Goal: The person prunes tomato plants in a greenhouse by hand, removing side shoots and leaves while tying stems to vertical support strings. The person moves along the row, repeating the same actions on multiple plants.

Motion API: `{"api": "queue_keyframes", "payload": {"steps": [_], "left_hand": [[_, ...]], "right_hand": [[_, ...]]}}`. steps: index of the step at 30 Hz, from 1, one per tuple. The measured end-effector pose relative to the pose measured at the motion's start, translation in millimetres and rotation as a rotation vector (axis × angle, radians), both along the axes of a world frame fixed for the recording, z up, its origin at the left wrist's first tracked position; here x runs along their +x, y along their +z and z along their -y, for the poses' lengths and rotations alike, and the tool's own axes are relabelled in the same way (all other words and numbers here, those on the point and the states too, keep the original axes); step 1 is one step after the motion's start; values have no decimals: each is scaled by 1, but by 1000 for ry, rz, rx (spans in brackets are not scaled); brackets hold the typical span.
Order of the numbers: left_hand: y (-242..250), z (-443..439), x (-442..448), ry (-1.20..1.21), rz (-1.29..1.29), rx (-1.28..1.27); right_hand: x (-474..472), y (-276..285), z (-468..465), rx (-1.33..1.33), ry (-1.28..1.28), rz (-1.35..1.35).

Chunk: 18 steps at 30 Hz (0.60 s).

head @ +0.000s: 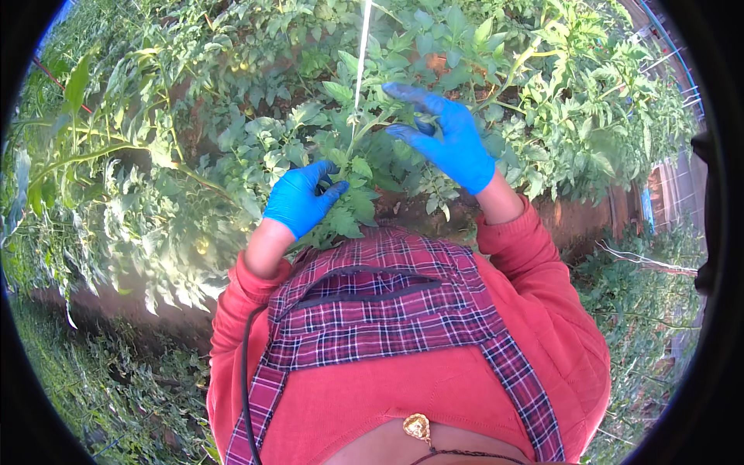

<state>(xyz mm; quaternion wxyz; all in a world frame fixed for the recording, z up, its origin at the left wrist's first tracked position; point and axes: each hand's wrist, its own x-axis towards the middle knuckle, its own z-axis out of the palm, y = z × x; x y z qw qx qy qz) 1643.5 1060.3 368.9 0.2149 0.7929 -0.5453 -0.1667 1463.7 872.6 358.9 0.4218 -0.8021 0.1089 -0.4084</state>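
Observation:
My left hand (305, 195), in a blue glove, is at the leafy shoot of a tomato plant (356, 200), low in front of my apron. Its thumb and forefinger are bent towards each other beside the leaves; whether they pinch a bit of the plant is not clear. My right hand (450, 139), gloved too, is raised to the right of the stem (365, 129) with fingers spread and dark stains on the fingertips. A white string (362, 58) runs down from the top of the view to the stem between my hands.
Dense tomato foliage (279, 75) surrounds both hands, with green fruit (241, 65) at the upper left. Thick bent stems (110, 150) cross the left side. Brown soil (569, 224) shows below the plants. A dark cable (246, 372) hangs along my plaid apron (383, 325).

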Motion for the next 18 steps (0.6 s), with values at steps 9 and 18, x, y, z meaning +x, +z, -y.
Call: {"api": "queue_keyframes", "payload": {"steps": [9, 18], "left_hand": [[22, 3, -18, 110, -334, -316], [26, 30, -28, 155, -968, -334]], "right_hand": [[21, -39, -18, -641, -168, 213], [31, -40, -31, -659, -101, 268]]}}
